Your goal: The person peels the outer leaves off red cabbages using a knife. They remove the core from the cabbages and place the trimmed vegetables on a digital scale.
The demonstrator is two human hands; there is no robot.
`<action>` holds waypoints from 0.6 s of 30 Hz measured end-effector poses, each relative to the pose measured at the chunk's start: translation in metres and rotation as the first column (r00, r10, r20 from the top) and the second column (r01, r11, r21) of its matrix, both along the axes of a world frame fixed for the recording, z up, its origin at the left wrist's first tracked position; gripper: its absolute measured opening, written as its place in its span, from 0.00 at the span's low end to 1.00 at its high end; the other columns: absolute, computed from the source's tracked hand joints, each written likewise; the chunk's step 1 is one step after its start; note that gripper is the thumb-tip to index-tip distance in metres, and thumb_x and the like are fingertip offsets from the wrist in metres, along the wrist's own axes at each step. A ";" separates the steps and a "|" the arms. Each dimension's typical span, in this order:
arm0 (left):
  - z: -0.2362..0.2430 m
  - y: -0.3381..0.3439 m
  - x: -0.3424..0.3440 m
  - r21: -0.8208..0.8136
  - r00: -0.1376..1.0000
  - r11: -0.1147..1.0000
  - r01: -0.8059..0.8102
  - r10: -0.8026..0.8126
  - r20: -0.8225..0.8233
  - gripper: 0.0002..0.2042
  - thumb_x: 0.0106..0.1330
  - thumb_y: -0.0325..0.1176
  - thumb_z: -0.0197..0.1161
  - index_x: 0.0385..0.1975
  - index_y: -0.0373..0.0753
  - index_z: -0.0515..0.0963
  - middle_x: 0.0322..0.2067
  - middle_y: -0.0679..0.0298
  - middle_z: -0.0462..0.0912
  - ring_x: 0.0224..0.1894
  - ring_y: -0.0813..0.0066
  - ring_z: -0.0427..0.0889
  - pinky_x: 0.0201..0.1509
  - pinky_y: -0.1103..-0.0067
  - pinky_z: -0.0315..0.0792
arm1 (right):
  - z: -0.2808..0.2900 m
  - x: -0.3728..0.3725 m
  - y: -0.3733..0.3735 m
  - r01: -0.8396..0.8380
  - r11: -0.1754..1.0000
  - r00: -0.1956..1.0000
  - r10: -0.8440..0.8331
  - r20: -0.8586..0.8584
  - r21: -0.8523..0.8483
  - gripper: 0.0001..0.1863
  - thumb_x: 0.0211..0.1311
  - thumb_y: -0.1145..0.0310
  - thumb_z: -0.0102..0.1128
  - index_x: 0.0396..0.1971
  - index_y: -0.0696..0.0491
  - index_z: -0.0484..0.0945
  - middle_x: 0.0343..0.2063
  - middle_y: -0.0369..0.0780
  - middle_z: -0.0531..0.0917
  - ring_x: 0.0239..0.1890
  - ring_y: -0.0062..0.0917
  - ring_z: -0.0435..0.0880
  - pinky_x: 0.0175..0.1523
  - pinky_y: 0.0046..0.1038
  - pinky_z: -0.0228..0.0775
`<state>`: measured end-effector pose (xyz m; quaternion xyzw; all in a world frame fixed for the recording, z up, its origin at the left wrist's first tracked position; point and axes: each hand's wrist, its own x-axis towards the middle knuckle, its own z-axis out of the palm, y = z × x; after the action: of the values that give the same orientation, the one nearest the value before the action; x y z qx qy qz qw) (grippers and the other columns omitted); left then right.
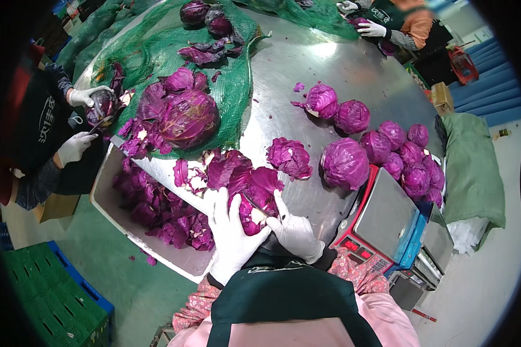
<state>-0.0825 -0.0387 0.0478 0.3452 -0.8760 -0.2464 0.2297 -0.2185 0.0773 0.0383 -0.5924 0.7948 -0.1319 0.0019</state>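
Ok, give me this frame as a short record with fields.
left hand: white-gloved, holding a red cabbage
right hand: white-gloved, at the same cabbage; any tool unclear
surface: metal table
left: green mesh under more cabbages
lower left: pale bin of purple leaves
right: red scale
others: two co-workers, left and upper right

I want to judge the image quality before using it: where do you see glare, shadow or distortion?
Head view: glare whitens the metal table near its far side and beside the green mesh net; head view: shadow lies under the large red cabbage next to the digital scale; head view: fisheye bending toward the rim, black corners.
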 end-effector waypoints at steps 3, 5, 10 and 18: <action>0.012 0.000 0.000 0.090 0.991 0.995 0.047 -0.058 0.118 0.50 0.46 0.54 0.76 0.66 0.32 0.62 0.69 0.45 0.60 0.69 0.42 0.58 0.66 0.53 0.57 | 0.009 0.002 -0.001 0.093 0.994 0.964 -0.078 0.253 -0.050 0.36 0.74 0.48 0.47 0.65 0.67 0.64 0.09 0.39 0.76 0.10 0.26 0.76 0.19 0.28 0.67; 0.014 0.000 -0.003 0.096 0.984 0.994 0.051 -0.067 0.167 0.51 0.46 0.56 0.75 0.67 0.33 0.61 0.68 0.47 0.61 0.67 0.44 0.61 0.65 0.54 0.57 | 0.016 0.000 -0.004 0.112 0.993 0.938 -0.115 0.326 0.030 0.39 0.74 0.47 0.46 0.67 0.67 0.60 0.10 0.42 0.76 0.11 0.31 0.77 0.19 0.31 0.68; 0.017 0.001 -0.012 0.051 0.975 0.997 0.051 -0.061 0.216 0.50 0.44 0.56 0.76 0.66 0.34 0.62 0.66 0.50 0.64 0.63 0.46 0.64 0.64 0.54 0.58 | 0.016 -0.007 -0.003 0.134 0.991 0.942 -0.134 0.307 0.022 0.33 0.73 0.49 0.48 0.66 0.60 0.66 0.14 0.42 0.80 0.12 0.31 0.78 0.19 0.31 0.70; 0.017 0.013 -0.026 0.031 0.982 0.999 0.038 -0.043 0.182 0.48 0.43 0.53 0.77 0.64 0.36 0.64 0.65 0.52 0.65 0.66 0.44 0.61 0.64 0.52 0.57 | -0.017 -0.029 0.000 0.053 0.999 0.997 -0.053 0.060 0.008 0.15 0.68 0.65 0.52 0.50 0.54 0.76 0.40 0.49 0.83 0.21 0.33 0.83 0.24 0.32 0.72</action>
<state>-0.1087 -0.0253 0.0649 0.3517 -0.8967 -0.2302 0.1385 -0.2472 0.0772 0.0213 -0.5668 0.8102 -0.1473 0.0243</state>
